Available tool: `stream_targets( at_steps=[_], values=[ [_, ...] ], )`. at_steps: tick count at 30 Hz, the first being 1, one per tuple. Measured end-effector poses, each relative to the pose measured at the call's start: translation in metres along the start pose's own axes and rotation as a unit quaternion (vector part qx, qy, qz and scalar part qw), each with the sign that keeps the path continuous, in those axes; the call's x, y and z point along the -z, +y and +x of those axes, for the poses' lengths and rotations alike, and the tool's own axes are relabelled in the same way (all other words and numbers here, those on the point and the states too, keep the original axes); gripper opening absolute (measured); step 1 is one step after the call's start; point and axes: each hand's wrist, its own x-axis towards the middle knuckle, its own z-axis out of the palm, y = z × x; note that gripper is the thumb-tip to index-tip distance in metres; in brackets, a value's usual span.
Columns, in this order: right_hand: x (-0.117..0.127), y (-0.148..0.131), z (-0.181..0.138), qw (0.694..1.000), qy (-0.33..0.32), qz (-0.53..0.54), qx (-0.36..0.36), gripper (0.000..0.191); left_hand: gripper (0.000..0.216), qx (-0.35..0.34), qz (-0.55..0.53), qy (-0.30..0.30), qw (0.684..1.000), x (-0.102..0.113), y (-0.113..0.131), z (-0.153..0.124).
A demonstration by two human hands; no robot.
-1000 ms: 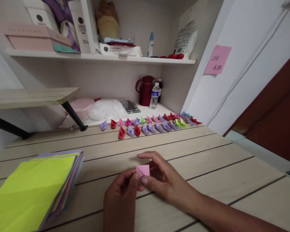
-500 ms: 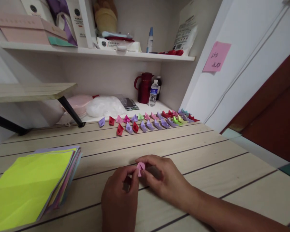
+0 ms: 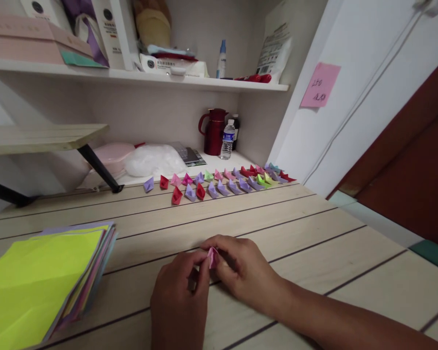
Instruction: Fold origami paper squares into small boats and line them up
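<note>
Between my two hands, low over the slatted wooden table [image 3: 263, 228], is a small folded pink paper [image 3: 212, 257]. My left hand [image 3: 182, 289] pinches its left side between thumb and index finger. On the other side, my right hand [image 3: 243, 265] grips it with thumb and fingers. Part of the paper is hidden by the fingertips. Farther back stand two rows of small folded paper boats, among them a red boat [image 3: 177, 195], a purple boat [image 3: 190, 192] and a light green boat [image 3: 209, 176].
A stack of coloured paper sheets [image 3: 47, 282], yellow on top, lies at the left. Behind the boats are a dark red jug [image 3: 215, 133], a water bottle [image 3: 227, 141] and a white plastic bag [image 3: 155, 160]. A small raised shelf [image 3: 44, 136] stands at the left.
The pink paper has changed shape slightly between my fingers and looks narrower and more pointed. Both hands keep their grip. The whole view has shifted a little.
</note>
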Motion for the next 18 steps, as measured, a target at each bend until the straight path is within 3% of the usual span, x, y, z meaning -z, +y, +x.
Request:
stream_targets(
  at_steps=[4,9,15,18],
  values=[
    [0.001,-0.001,-0.001,0.999,0.021,-0.026,0.002,0.023,0.009,-0.022,0.006,0.010,1.000,0.000,0.004,-0.001],
    [0.000,0.001,-0.001,0.999,0.034,0.015,-0.024,0.024,0.010,0.017,-0.015,-0.001,1.000,0.003,0.017,0.002],
    [0.000,0.011,0.008,0.983,0.078,0.150,-0.075,0.017,0.028,0.172,-0.121,-0.001,0.978,0.013,0.032,0.003],
    [0.000,0.016,0.013,0.964,0.095,0.227,-0.100,0.011,0.035,0.242,-0.168,-0.034,0.955,0.014,0.033,0.001]
  ],
)
